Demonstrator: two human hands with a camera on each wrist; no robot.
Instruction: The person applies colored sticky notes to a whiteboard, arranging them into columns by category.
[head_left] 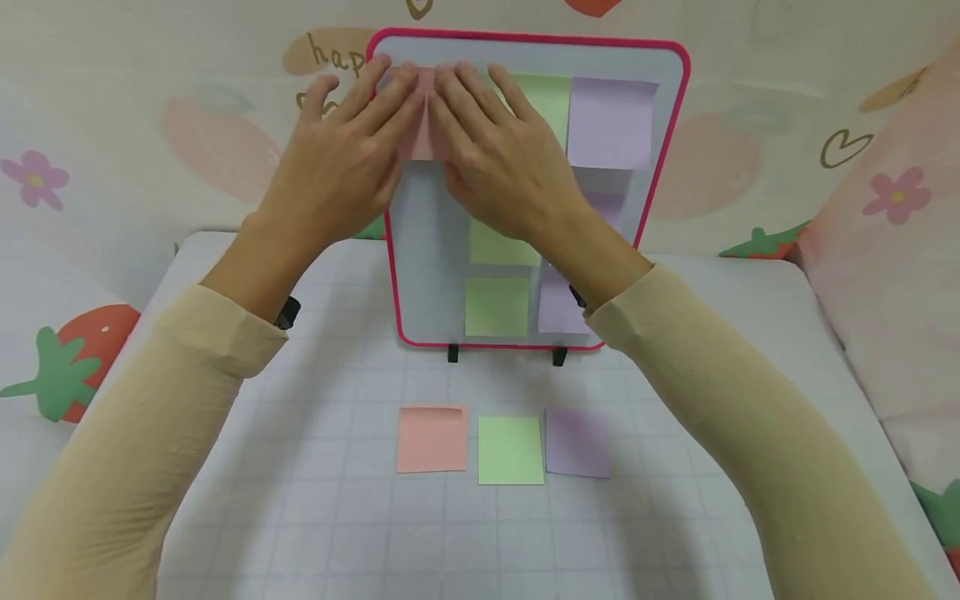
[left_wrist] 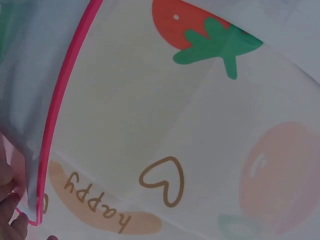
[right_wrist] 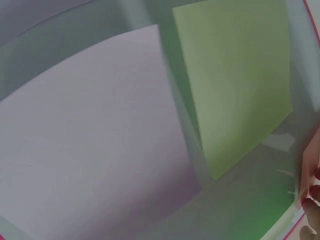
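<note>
A whiteboard (head_left: 427,250) with a pink-red frame stands upright on the table. Against its upper left corner, my left hand (head_left: 348,158) and right hand (head_left: 510,158) press a pink sticky note (head_left: 423,133), fingers extended and side by side. The hands cover much of that note; in the right wrist view its edge (right_wrist: 311,155) shows by the fingertips. To its right are a green sticky note (head_left: 551,96), partly behind my right hand, and a purple one (head_left: 611,125). Lower down, green notes (head_left: 497,307) and purple notes (head_left: 558,308) form two columns, partly hidden by my right arm.
On the grid-patterned tablecloth (head_left: 375,517) before the board lie a pink note (head_left: 431,442), a green note (head_left: 510,450) and a purple note (head_left: 577,443) in a row. Short black feet (head_left: 453,353) support the board. A strawberry-print cloth (head_left: 217,150) hangs behind.
</note>
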